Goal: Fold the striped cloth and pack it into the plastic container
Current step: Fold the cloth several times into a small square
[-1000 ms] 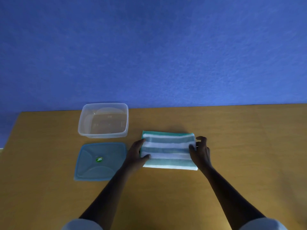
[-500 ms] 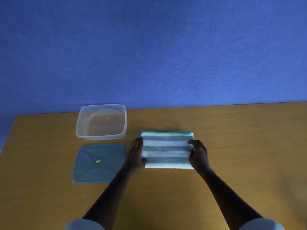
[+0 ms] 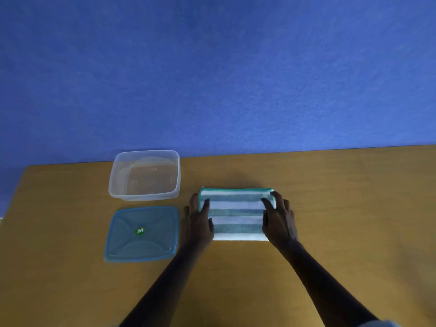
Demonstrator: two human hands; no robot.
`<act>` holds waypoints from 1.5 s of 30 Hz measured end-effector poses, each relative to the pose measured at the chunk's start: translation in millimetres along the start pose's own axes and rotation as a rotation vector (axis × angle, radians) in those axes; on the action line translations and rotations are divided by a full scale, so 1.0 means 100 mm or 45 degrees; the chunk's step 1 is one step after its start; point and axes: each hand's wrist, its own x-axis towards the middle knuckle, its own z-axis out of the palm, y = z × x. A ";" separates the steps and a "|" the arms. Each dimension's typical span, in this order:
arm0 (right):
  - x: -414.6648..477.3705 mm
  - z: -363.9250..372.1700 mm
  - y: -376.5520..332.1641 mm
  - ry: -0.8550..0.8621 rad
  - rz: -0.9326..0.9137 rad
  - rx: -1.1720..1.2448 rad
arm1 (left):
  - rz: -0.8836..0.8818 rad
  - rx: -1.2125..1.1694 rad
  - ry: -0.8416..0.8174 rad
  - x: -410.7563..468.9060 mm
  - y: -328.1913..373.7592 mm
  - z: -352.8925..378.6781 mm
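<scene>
The striped cloth [image 3: 236, 214], green and white, lies folded into a small rectangle on the wooden table [image 3: 354, 208]. My left hand [image 3: 198, 224] holds its left end, thumb on top and fingers along the edge. My right hand [image 3: 279, 220] holds the right end, with fingers spread over the top and covering that corner. The clear plastic container [image 3: 144, 196] stands open and empty to the left of the cloth, slightly farther back.
The container's blue lid [image 3: 141, 241] lies flat on the table in front of the container, just left of my left hand. A blue wall rises behind the table's far edge. The table's left edge runs close to the lid.
Both hands have closed in on the cloth's ends. My right hand's fingers moved from beside the edge onto the top of the cloth. The cloth stays flat on the table.
</scene>
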 end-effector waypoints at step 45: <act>-0.50 0.07 -0.28 -0.267 -0.011 0.266 | -0.415 -0.276 -0.182 -0.47 -0.09 0.22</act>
